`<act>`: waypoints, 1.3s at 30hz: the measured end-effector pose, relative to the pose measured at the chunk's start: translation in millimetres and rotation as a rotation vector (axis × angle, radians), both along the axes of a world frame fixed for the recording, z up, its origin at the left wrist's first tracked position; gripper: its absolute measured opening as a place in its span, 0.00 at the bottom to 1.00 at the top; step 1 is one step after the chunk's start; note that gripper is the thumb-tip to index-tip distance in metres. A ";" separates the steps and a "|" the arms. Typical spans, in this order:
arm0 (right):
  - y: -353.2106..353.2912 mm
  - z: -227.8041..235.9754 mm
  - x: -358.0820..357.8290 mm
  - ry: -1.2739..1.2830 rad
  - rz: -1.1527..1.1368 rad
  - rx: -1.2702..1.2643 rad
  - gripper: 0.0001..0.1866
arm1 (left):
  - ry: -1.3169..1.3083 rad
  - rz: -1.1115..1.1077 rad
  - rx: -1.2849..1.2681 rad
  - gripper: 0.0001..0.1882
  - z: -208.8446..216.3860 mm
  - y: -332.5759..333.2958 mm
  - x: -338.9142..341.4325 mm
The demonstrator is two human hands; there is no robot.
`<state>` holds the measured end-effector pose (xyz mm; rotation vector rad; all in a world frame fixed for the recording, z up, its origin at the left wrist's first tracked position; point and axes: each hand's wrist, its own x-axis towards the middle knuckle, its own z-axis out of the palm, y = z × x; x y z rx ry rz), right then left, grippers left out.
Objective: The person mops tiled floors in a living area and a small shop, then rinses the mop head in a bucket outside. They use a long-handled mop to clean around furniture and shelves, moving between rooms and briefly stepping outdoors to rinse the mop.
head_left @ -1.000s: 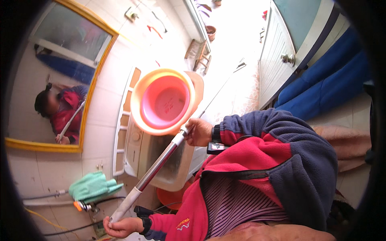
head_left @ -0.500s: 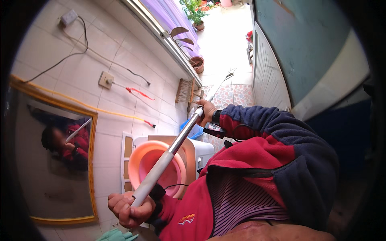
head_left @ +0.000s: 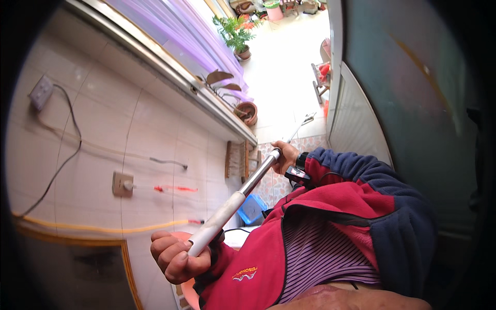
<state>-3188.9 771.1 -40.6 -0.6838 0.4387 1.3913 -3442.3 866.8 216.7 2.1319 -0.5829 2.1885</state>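
Observation:
A long white-and-silver pole (head_left: 222,218) slants across the view from lower left to upper right. My left hand (head_left: 176,259) is closed round its white near end, the fingers curled under it. Farther along, my right hand (head_left: 288,157) grips the pole where a white collar joins the silver tube. Beyond that hand a thin section runs out to a small pale frame-like head (head_left: 308,118) over the floor near the doorway; its kind is too small to tell. Both arms wear red and navy fleece sleeves.
On the left tiled wall are a socket (head_left: 123,185), a yellow hose (head_left: 119,225), dangling cords and a mirror (head_left: 126,274). Potted plants (head_left: 247,112) stand along the window side. A blue basin (head_left: 253,208) lies below the pole. A pale door panel (head_left: 356,113) bounds the right.
The view has shifted, so wall, window and doorway sit lower and the pink basin is mostly out of sight. Both hands keep their hold on the pole.

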 end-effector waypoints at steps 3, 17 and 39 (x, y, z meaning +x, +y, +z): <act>38.0 -4.2 58.8 0.017 0.016 -0.066 0.20 | 0.045 -0.066 -0.002 0.03 -3.9 51.8 64.8; 142.2 -18.1 308.3 0.139 -0.136 0.032 0.18 | 0.188 -0.302 -0.013 0.04 12.1 201.3 359.0; 307.0 0.4 851.1 0.218 -0.346 -0.040 0.15 | 0.292 -0.235 -0.051 0.04 35.7 354.8 928.7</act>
